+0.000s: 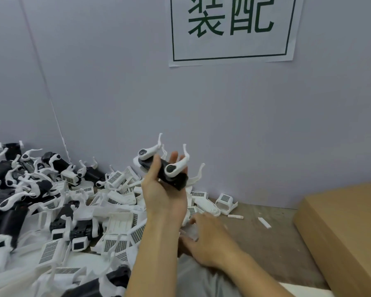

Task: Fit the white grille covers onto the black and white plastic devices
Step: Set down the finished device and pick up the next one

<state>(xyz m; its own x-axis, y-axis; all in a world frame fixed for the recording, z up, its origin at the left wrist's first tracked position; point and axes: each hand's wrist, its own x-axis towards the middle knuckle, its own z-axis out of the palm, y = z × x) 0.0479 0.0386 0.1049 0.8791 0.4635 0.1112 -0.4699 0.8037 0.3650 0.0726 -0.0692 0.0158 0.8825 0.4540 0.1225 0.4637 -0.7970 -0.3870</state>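
Note:
My left hand (163, 189) is raised above the pile and grips a black and white plastic device (165, 168), black body with white curved arms sticking up. My right hand (206, 239) is low over the table, blurred, fingers spread toward the edge of the heap of white grille covers (124, 232); I cannot tell if it holds anything. More black and white devices (19, 189) lie heaped at the left.
A brown cardboard box (347, 228) stands at the right. A grey wall with a paper sign (231, 28) rises behind the table. Small white scraps (263, 222) lie on the wooden tabletop (272, 239). A loose grille cover (225, 203) sits near the wall.

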